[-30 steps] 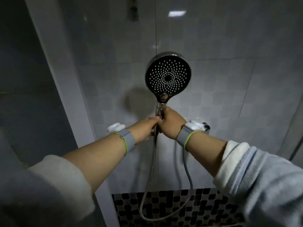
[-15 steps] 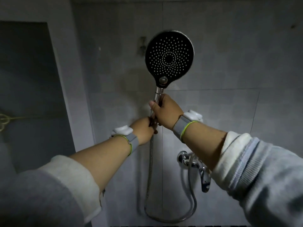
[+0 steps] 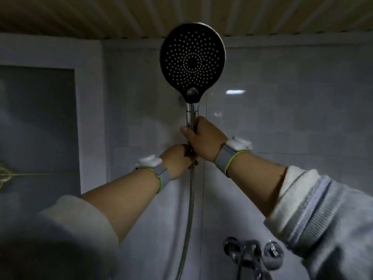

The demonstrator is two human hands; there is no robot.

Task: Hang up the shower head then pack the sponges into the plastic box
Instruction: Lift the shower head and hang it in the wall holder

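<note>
Above both fists: shower head [image 3: 192, 61]; right hand [image 3: 203, 141], left hand [image 3: 177, 161] fingers clamp handle.

The ribbed beige ceiling [image 3: 80, 15] runs across the top. Below it stands the wall of pale grey glossy tiles [image 3: 292, 122], with a small bright reflection of light [image 3: 235, 91] on it. At the left is a dark recessed panel with a pale frame [image 3: 36, 118], and a thin yellowish cord [image 3: 40, 174] crosses it. At the bottom is the chrome tap with two round knobs [image 3: 250, 252].
</note>
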